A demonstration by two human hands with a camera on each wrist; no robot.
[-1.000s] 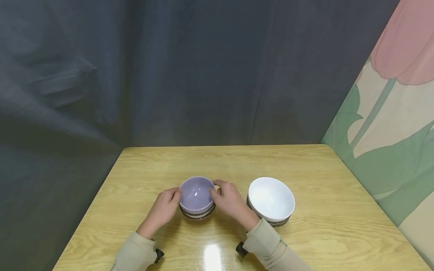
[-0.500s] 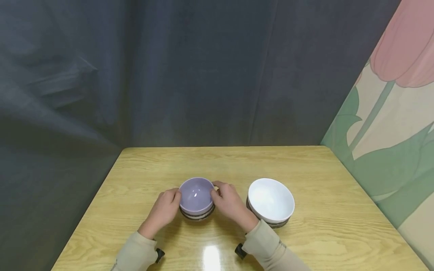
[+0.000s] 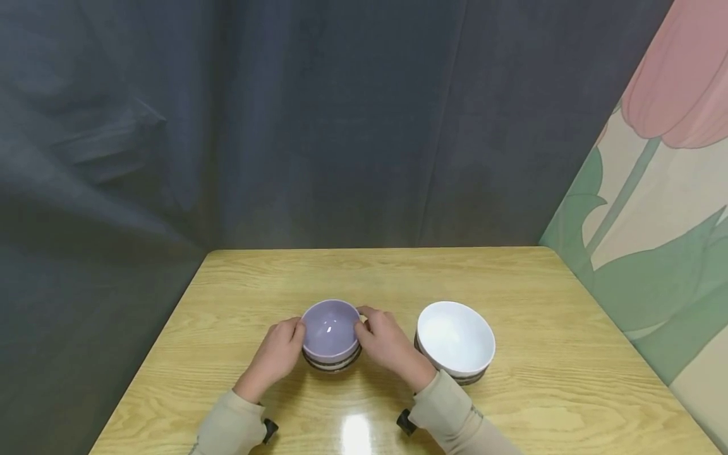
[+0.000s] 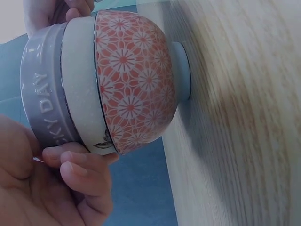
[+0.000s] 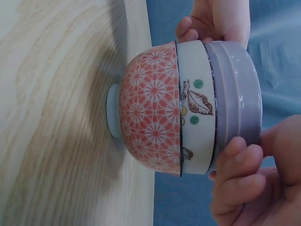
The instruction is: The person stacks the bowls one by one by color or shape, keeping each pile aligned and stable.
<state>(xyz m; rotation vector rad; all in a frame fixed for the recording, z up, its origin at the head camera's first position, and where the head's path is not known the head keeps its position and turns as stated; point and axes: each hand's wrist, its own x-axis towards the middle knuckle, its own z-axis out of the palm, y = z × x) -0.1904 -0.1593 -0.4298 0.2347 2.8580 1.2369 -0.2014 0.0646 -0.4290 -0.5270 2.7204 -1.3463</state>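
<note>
In the head view a purple bowl [image 3: 330, 328] tops a nested stack of three left of the table's middle. My left hand [image 3: 275, 354] pinches its left side, thumb at the rim. On the opposite side my right hand [image 3: 389, 344] grips the same bowl, with its thumb over the rim. Below the purple one, the left wrist view shows a cream bowl [image 4: 80, 80], decorated with leaves and green dots in the right wrist view. Lowest is a red bowl [image 5: 150, 108] with white flower patterns and a pale foot on the wood. Raised lettering marks the purple wall.
To the right, close to my right forearm, stands a second stack: a large white bowl [image 3: 455, 338] over a dark-patterned bowl [image 3: 469, 378]. The wooden table [image 3: 375, 272] meets a dark curtain [image 3: 341, 126] behind and a flower-printed cloth [image 3: 654, 253] at right.
</note>
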